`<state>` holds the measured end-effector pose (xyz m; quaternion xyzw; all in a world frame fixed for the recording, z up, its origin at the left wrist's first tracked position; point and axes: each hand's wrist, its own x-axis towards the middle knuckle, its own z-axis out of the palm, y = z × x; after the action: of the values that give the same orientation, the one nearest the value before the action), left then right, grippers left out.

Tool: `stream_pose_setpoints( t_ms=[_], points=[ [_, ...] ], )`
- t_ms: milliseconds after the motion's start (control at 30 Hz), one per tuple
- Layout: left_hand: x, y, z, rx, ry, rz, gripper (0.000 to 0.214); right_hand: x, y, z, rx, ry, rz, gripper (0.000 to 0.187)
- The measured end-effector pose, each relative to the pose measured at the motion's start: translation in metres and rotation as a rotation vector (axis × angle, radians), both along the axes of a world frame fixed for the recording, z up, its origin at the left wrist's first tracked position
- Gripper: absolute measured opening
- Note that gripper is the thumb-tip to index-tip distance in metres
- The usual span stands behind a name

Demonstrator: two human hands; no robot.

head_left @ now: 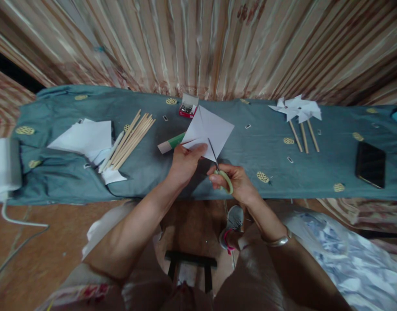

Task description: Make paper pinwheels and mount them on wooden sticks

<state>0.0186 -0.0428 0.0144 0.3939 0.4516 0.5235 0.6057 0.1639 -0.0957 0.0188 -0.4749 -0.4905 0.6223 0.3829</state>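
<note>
My left hand [186, 163] pinches a square sheet of white paper [214, 125] near its lower left side, thumb on top. Slits run into the sheet from its corners. In my right hand [234, 181] is a pair of scissors [230, 183] with light green handles, its blades at the lower corner of the paper. Beneath the sheet lies a green and pale stick-shaped thing [172, 143], partly hidden. A small red box [187, 106] with shiny metal pins stands just behind the paper.
Wooden sticks [132, 142] and white paper pieces [91, 138] lie on the left of the cloth-covered table [266, 147]. Several paper pinwheels [297, 110] on sticks and a black phone [370, 165] are at right. A white device [4, 168] with a cable stands far left; a curtain [198, 47] hangs behind.
</note>
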Motion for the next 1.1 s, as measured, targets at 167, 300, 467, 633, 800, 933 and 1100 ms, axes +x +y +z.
stream_pose_setpoints(
  t_ms=[167,300,467,633,800,933,1100],
  points=[
    [0.0,0.0,0.001,-0.003,0.0,0.0,0.016,-0.002,0.0,0.001,-0.019,0.029,-0.021,0.046],
    [0.0,0.0,0.002,0.01,-0.007,0.005,0.013,-0.003,0.0,0.001,-0.034,0.027,-0.021,0.045],
    [0.001,0.001,0.004,-0.005,-0.032,0.031,0.006,-0.004,-0.001,0.002,-0.126,0.026,-0.036,0.046],
    [-0.002,0.004,0.005,-0.038,-0.063,0.04,0.01,0.005,-0.006,0.0,-0.203,-0.037,0.054,0.044],
    [-0.006,0.004,0.005,-0.037,-0.075,0.063,0.023,0.035,-0.013,-0.002,-0.039,-0.444,-0.011,0.044],
    [-0.008,-0.003,0.0,-0.069,-0.009,-0.011,0.02,0.057,-0.013,0.002,0.156,-0.903,-0.195,0.044],
    [-0.008,-0.011,-0.011,-0.054,0.172,-0.124,0.013,0.067,-0.012,0.003,0.251,-1.239,-0.28,0.045]
  ],
)
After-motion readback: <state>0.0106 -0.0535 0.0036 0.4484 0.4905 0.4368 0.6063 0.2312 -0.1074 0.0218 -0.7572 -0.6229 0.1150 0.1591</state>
